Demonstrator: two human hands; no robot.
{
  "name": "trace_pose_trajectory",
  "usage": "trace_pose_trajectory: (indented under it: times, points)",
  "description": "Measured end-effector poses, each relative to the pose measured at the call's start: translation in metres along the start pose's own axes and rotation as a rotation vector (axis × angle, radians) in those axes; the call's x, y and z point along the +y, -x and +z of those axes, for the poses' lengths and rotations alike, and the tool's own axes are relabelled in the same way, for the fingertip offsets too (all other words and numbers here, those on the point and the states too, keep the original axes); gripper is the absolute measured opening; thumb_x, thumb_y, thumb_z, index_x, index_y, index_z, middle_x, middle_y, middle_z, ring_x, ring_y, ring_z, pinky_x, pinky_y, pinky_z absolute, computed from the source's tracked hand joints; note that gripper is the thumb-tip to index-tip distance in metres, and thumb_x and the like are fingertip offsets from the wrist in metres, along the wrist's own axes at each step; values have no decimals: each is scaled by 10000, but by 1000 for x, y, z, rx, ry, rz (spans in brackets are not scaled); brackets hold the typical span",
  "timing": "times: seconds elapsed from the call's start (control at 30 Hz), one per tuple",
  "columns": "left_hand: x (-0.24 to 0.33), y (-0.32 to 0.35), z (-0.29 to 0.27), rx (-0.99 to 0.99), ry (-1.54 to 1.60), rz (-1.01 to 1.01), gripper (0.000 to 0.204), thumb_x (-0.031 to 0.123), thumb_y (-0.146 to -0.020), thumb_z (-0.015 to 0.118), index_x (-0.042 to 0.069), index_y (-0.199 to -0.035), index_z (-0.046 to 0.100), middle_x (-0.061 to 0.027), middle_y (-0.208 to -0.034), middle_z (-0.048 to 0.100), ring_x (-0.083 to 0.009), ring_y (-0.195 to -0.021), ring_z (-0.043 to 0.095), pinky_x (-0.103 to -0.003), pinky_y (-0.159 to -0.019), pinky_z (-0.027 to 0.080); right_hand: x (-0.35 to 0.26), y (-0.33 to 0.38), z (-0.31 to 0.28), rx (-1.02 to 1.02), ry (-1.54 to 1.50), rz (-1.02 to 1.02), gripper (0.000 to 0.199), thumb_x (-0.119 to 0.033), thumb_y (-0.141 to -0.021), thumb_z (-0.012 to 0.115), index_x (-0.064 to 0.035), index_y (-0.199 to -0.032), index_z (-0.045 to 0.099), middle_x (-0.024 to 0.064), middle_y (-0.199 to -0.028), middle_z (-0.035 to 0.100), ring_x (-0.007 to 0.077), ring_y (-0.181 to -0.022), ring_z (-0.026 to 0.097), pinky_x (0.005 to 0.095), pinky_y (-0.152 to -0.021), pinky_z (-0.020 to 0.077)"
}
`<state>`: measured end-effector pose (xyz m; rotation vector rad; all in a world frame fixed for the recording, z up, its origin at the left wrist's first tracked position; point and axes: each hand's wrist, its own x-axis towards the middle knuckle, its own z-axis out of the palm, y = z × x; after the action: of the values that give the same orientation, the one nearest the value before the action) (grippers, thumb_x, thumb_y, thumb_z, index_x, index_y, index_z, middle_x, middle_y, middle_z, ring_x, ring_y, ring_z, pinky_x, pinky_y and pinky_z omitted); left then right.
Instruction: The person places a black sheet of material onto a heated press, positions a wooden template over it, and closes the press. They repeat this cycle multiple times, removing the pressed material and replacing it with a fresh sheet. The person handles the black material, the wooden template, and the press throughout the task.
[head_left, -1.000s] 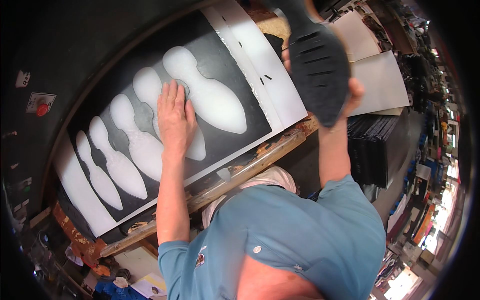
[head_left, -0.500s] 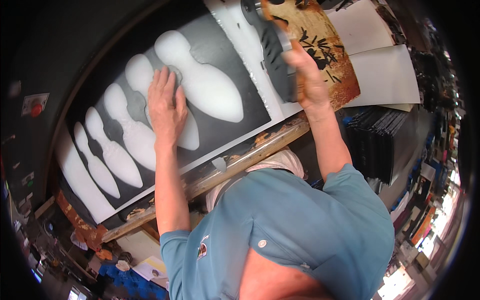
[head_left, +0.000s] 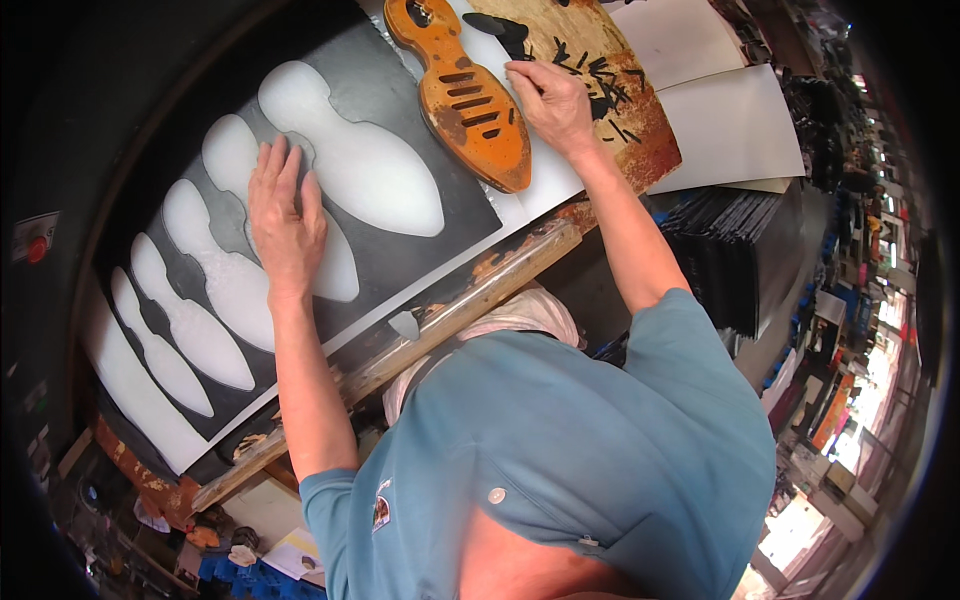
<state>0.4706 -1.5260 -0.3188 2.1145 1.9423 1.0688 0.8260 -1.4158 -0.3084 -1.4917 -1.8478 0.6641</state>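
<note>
A black sheet [head_left: 405, 90] with several sole-shaped cutouts lies on a white board [head_left: 548, 180], white showing through the openings. My left hand [head_left: 288, 222] rests flat on the sheet, fingers extended, between two of the larger cutouts. Over the sheet's right edge lies an orange sole-shaped cutting die [head_left: 470, 105], worn and stained, with slots across its middle and a hole in its narrow end. My right hand [head_left: 555, 105] is just right of the die, fingers curled and fingertips together near its edge. Whatever they may hold is hidden.
Small black scraps [head_left: 600, 75] are scattered on a worn brown board [head_left: 640, 120] at the right. White sheets [head_left: 735, 130] lie beyond it, above a stack of black sheets [head_left: 730, 250]. A wooden rail [head_left: 470, 300] runs along the front edge. A red button [head_left: 37, 249] is at far left.
The die was raised on its side in my right hand; now it lies flat across the sheet's edge, released, with the hand beside it. My left hand stays on the sheet; the view has shifted.
</note>
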Motion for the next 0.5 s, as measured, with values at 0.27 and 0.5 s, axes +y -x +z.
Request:
trace_pose_trajectory:
  times: [0.27,0.5]
  points:
    - [2,-2,-1,1,11,-9,352,71,-995,695,32,-1345,722,-158,-1496,650,-380,-1465,539,-488,-1212,432,-52,44,13,-60,239,-339,952,-538,-770,890,95,-1420,601,304,-1445,565,431,-1270,574,523,-1085,481]
    - [-6,-1,0,9,41,-13,355,95,-992,700,9,-1336,718,-174,-1495,648,-401,-1453,543,-492,-1213,426,-54,28,40,-73,262,-187,1059,-480,-684,911,82,-1501,540,353,-1535,450,477,-1336,504,510,-1168,442]
